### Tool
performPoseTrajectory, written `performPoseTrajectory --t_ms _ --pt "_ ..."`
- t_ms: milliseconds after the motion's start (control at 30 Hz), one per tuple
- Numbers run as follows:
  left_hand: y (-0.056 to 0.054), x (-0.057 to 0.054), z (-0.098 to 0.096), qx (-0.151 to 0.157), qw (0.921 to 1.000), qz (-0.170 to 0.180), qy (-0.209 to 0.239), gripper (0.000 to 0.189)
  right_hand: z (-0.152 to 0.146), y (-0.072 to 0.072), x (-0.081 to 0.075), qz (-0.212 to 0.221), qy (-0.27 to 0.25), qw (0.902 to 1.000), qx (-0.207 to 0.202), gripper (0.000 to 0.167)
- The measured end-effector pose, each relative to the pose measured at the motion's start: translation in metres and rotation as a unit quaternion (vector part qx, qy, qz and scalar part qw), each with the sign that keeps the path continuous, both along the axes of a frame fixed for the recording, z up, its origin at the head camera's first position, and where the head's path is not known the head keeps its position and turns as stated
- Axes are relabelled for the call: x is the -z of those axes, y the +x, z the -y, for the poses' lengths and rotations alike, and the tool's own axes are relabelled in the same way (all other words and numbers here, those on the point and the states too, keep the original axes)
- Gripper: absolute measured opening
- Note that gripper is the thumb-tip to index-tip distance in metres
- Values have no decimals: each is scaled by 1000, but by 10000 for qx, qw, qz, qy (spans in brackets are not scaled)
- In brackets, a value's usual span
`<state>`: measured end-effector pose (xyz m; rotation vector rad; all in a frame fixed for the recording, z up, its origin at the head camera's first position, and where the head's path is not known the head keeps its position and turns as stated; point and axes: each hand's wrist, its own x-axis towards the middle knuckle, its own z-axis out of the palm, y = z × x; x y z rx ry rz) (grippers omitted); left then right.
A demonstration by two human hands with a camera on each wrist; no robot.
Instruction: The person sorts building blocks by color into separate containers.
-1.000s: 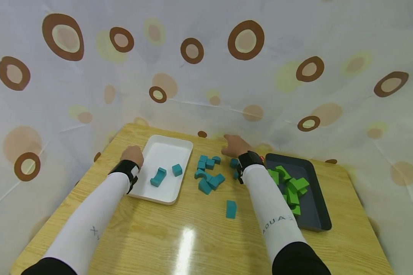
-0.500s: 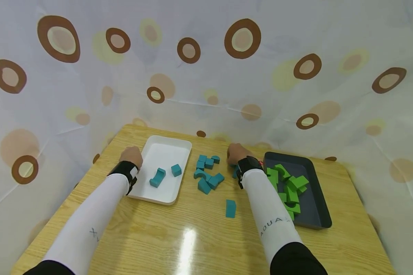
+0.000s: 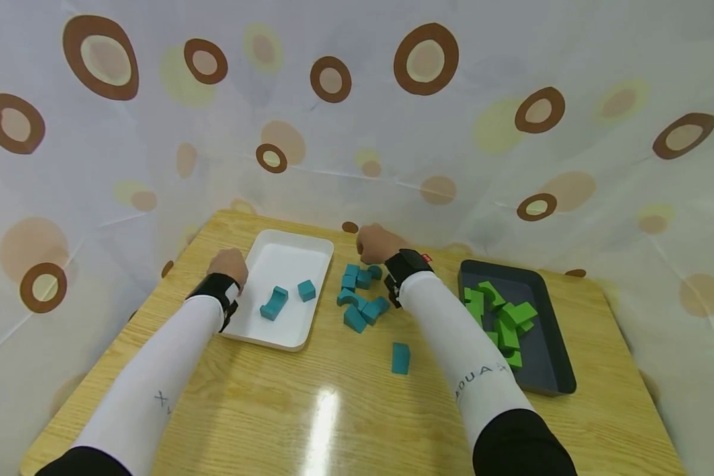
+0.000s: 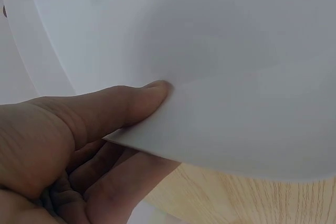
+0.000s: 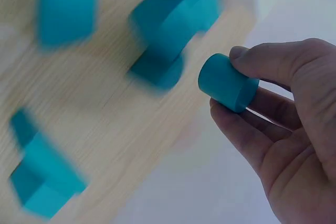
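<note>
My right hand pinches a teal cylinder block between thumb and fingertips, raised over the table's back part. Just in front of it lies a group of teal blocks, some touching. At the left, my left hand grips the side of a white tray; in the left wrist view its thumb presses inside the wall and the fingers curl underneath. Inside this tray rest a teal arch block and a small teal cube.
A dark tray on the right holds several green blocks. One teal rectangular block lies alone on the wooden table, nearer the front. A patterned curtain hangs behind the table's far edge.
My right hand lowered to the teal blocks near the dark tray, closed on the cylinder block and has moved left with it. The left hand keeps its grip on the white tray.
</note>
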<state>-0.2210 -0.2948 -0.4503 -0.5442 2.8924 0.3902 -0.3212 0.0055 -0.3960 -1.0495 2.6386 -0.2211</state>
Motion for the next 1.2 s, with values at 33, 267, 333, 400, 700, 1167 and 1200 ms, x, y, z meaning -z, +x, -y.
performPoseTrajectory --t_ms 33,267,333,400,700,1167,1200 --pt "0 -1 0 -1 10000 12 -9 19 9 3 -2 -36 -20 9998 -200 41" --pt "0 0 0 9 10000 -18 -15 19 71 41 0 63 263 9928 -1165 15" --pt "-1 0 0 3 10000 -14 9 20 86 53 4 133 435 9895 -1368 22" --pt "-2 1 0 -11 10000 -17 60 20 97 65 8 234 583 9862 -1532 21" --pt "-1 2 3 106 9997 -163 127 24 116 108 24 140 998 9752 -1968 13" --pt "0 -2 0 214 9992 -337 -11 28 121 101 21 254 894 9792 -1802 13" --pt "0 -1 -1 219 9992 -327 -22 28 120 96 15 255 795 9812 -1740 15"
